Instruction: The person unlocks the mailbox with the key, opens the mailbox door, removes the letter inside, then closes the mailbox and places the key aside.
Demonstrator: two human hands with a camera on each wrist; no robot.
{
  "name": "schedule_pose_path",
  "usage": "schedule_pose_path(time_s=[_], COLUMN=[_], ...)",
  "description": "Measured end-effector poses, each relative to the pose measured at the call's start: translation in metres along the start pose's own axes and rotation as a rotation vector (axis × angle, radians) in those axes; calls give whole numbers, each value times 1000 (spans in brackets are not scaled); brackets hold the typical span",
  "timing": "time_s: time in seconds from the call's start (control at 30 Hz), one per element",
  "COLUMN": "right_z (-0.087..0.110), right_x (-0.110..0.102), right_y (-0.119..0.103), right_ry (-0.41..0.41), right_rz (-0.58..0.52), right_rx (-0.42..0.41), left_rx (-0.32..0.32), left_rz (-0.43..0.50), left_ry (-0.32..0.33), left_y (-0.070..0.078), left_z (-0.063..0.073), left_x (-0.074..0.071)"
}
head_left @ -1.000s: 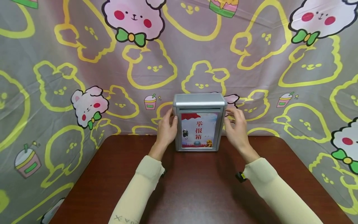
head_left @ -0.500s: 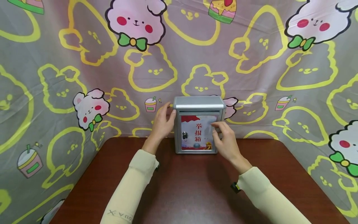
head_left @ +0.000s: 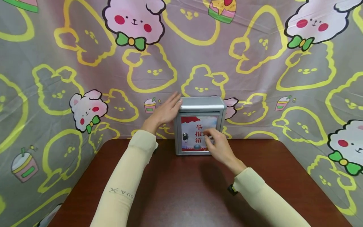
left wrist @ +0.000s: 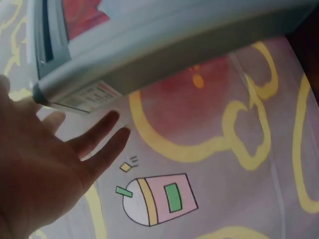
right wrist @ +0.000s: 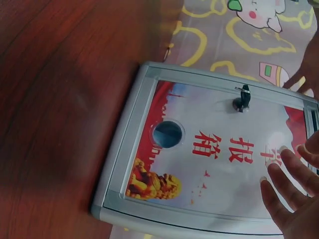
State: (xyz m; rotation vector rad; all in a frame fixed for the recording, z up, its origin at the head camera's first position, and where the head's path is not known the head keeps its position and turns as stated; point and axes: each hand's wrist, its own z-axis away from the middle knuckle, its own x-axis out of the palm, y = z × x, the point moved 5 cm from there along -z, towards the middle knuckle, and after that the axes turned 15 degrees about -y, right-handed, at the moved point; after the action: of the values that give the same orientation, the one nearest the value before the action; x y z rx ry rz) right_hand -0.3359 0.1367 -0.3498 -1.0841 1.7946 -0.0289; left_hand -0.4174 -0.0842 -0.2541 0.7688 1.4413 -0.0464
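A silver metal report box (head_left: 202, 101) stands upright at the back of the table, with red Chinese characters on its front panel (right wrist: 219, 174). A lock with a key (head_left: 185, 136) sits on the panel's left side; the right wrist view shows the lock (right wrist: 242, 99) closer. My left hand (head_left: 166, 110) is at the box's upper left corner, fingers extended. In the left wrist view that hand (left wrist: 45, 164) lies beside a barcode label (left wrist: 92, 97) on the box's side. My right hand (head_left: 220, 146), fingers loosely bent, hovers before the panel and holds nothing.
The dark red-brown table (head_left: 181, 189) has rounded back corners. Directly behind it hangs a grey-pink cloth (head_left: 249, 78) with cartoon animals, which also covers both sides. A small round window (right wrist: 167, 134) is in the panel's lower part.
My right hand has left the box's right side and moved left across its front. The left hand has risen from the left side to the top corner. The box stays put.
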Motion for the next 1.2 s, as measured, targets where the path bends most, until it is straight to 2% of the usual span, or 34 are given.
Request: schedule_pose_path(time_s=[0.13,0.27,0.4,0.53,0.73,0.93,1.2], right_z=[-4,-9,-18,-25,-30,-32,-35], right_x=[8,19,32,43,57,68,73], right_y=[-1,-4,-9,-14,-15,-13,-11], right_ry=[-44,-88,-121,-134,-124,-92,-55], right_rz=[-22,-23,30,146,343,431,495], right_rx=[29,44,72,93,58,68,21], left_rx=[-1,1,10,37,111,178,172], left_rz=[-19,-4,16,23,22,50,89], left_ry=[-56,-60,-25,32,114,110,127], left_y=[-4,-8,-12,-17,-21,-22,-24], left_z=[-7,-9,-11,-12,-16,-18,-18], left_x=[-3,-2,0,3,8,12,13])
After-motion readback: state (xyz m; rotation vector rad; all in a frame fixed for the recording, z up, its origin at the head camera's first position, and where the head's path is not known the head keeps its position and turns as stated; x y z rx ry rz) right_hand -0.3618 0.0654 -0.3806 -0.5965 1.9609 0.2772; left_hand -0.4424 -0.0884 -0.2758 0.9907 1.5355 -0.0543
